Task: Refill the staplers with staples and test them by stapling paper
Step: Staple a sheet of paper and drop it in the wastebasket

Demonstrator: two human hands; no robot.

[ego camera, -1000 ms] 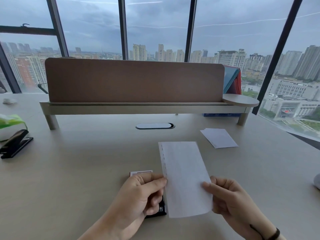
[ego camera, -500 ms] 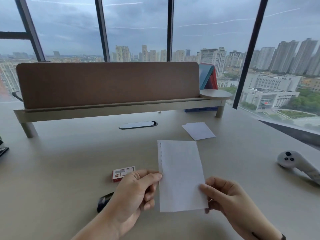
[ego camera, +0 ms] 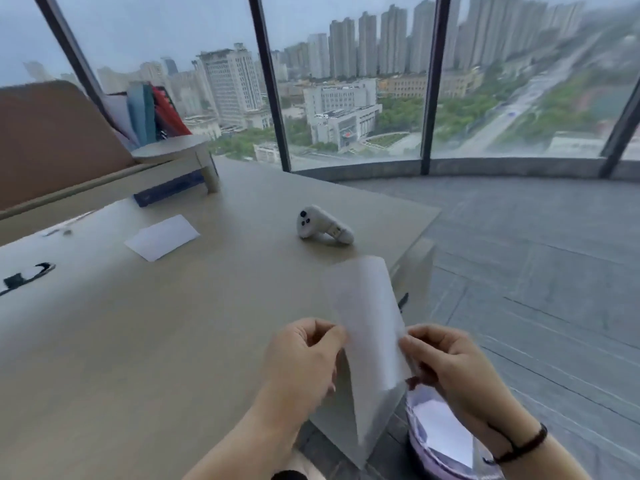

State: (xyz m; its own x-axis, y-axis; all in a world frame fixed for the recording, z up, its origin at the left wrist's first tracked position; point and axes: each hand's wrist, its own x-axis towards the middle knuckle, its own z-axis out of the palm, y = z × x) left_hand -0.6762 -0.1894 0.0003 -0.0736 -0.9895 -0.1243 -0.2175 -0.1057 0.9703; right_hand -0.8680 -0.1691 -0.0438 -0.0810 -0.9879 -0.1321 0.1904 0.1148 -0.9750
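Observation:
A white slip of paper [ego camera: 367, 317] stands upright between my two hands, over the desk's right corner. My left hand [ego camera: 304, 358] pinches its left edge and my right hand [ego camera: 446, 365] pinches its right edge. A second stack of white paper [ego camera: 162, 237] lies flat on the desk farther back left. No stapler or staple box is in view. Below my right hand sits a bin [ego camera: 446, 441] lined with a pale bag, with white paper inside.
A white handheld controller [ego camera: 322, 226] lies on the desk [ego camera: 138, 341] near its right edge. A brown divider [ego camera: 52, 140] with a shelf and folders [ego camera: 152, 112] stands at back left. Grey floor and tall windows lie to the right.
The view has swung right, past the desk's corner toward the floor and bin. Both hands carried the paper that way. The stapler and staple box have left the view.

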